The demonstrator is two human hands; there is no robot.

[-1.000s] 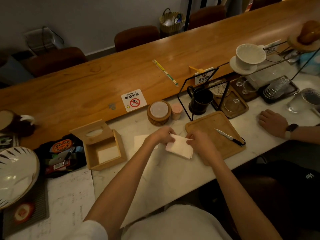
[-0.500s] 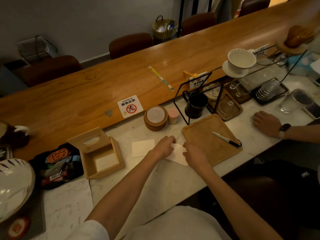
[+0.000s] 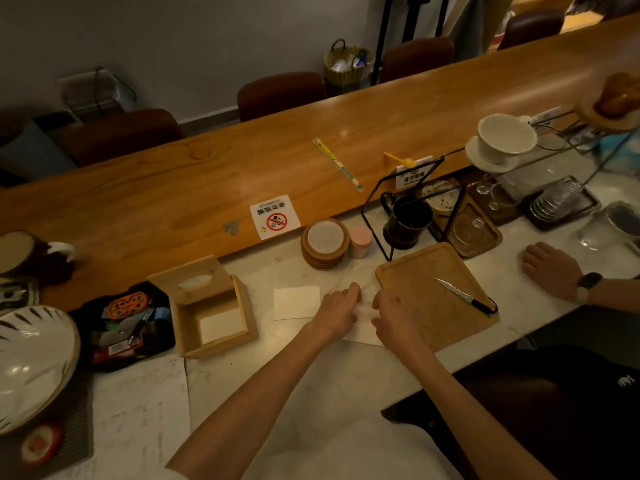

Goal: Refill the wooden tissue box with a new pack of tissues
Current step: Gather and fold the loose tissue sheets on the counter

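Tissues (image 3: 360,332) lie flat on the marble counter (image 3: 339,372), a pale, soft-edged sheet pressed down under both hands; a second ago the sheet was lifted clear of the surface between the fingers, and now it is down and partly hidden. Far out to the left of the grip sits a large white bowl (image 3: 31,358) with dark strokes, then a black tray of sachets (image 3: 128,323). Nearer, the wooden tissue box (image 3: 214,317) stands open with its slotted lid (image 3: 194,280) tipped back against the far wall, and a white square (image 3: 221,323) shows at its bottom, whether a tissue or a liner cannot be told. Between the box and the grip, a second flat white tissue piece (image 3: 297,302) rests on the marble, just beside the left hand. The left hand (image 3: 337,311) lies palm down with curled fingers pinning the sheet's left part; the right hand (image 3: 394,317) does the same on the right part, fingertips close to those of the left. Whether either hand pinches the sheet or only presses it cannot be told. Beyond the grip stand a stack of round wooden coasters (image 3: 325,242) and a small pink cup (image 3: 360,240). Just right of the right hand lies a wooden board (image 3: 426,289) carrying a serrated knife (image 3: 464,295) with a black handle. Further right, another person's hand (image 3: 550,270) with a dark wristwatch rests on the counter. The view has dipped forward since then, so everything sits lower.
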